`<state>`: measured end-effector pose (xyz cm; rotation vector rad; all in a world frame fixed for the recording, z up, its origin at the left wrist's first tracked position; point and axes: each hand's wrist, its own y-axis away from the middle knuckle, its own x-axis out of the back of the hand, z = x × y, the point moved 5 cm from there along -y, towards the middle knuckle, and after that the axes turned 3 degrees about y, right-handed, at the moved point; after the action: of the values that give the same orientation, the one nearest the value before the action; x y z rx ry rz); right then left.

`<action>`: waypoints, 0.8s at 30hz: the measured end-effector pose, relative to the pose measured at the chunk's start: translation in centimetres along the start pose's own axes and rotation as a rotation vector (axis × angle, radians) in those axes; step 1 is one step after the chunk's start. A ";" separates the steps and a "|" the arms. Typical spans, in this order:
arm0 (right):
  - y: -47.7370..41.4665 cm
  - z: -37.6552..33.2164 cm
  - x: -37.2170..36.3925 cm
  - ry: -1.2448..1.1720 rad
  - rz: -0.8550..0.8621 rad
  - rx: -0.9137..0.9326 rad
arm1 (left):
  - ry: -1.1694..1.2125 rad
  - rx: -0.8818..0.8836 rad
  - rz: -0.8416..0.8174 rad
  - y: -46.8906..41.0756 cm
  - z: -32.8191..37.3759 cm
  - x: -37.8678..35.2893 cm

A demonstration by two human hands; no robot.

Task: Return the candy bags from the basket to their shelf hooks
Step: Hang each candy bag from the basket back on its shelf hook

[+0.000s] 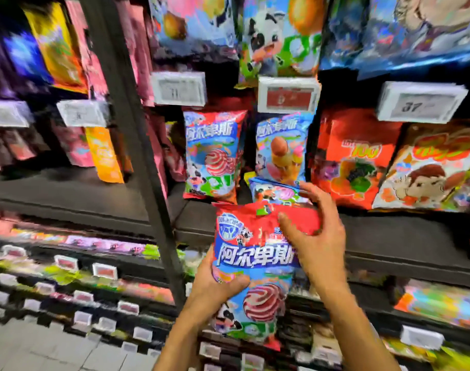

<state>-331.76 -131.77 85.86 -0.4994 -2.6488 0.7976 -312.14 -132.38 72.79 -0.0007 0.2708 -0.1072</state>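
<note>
Head view (only view). Bag (pixel 255 259) at lower centre of frame, between both my hands. Its long axis is near upright, with the red top edge pointing up toward the shelf.

L hand (pixel 215 287) grips the bag's lower-left side, thumb across the front and fingers behind. R hand (pixel 316 242) grips the top-right corner, thumb on the front and fingers curled over the top edge. The hands are apart, both clamped on the same bag.

Twin bag (pixel 213 156), same print, hangs at centre frame, up and slightly left of my bag's top edge, below the white tag (pixel 179 88). The hook is hidden behind that tag.

R hand is nearer the hang row, so I judge it leads the top edge up-left while L steadies. Basket not in frame.
</note>
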 end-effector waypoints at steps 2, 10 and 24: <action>-2.0 -2.4 -1.8 0.155 -0.016 0.096 | -0.001 -0.060 -0.024 -1.6 2.2 1.5; -7.2 -6.1 -8.1 0.416 0.036 0.126 | 0.034 -0.264 -0.022 -6.4 8.0 3.1; -15.8 -7.9 -14.4 0.128 -0.003 0.097 | 0.183 -0.297 0.240 -12.5 12.7 3.5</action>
<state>-319.49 -146.49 98.20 -0.5036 -2.4801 0.8582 -306.68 -145.35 84.32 -0.2537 0.4658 0.1733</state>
